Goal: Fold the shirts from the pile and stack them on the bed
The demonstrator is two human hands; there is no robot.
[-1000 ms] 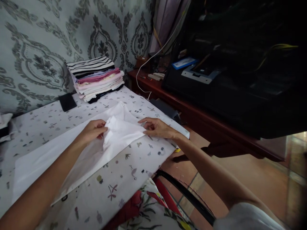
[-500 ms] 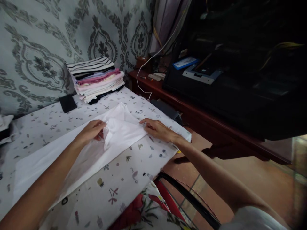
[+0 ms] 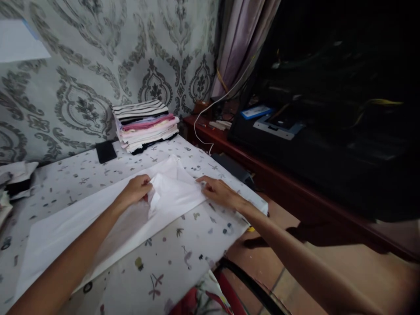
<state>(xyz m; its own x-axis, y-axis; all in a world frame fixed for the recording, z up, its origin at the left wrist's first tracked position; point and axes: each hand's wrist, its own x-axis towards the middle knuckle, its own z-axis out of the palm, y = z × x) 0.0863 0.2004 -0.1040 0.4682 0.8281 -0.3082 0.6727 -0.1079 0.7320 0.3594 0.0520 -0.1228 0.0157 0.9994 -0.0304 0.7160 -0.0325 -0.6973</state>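
Observation:
A white garment lies spread across the table, its long part reaching to the lower left and its far right end bunched into folds. My left hand pinches a raised fold of the cloth near its middle, fingers closed. At the garment's right edge, my right hand grips the fabric between thumb and fingers. The garment's exact kind cannot be made out, and part of it is hidden under my left forearm.
A patterned cloth covers the table. Against the wall stand a stack of folded clothes and a black flat object. More clothes lie at the left. A dark red cabinet with a large black screen borders the right; a white cable hangs there.
The camera view has tilted up and shifted left, so the scene sits lower and farther right. Both hands keep their hold on the white garment, with little movement.

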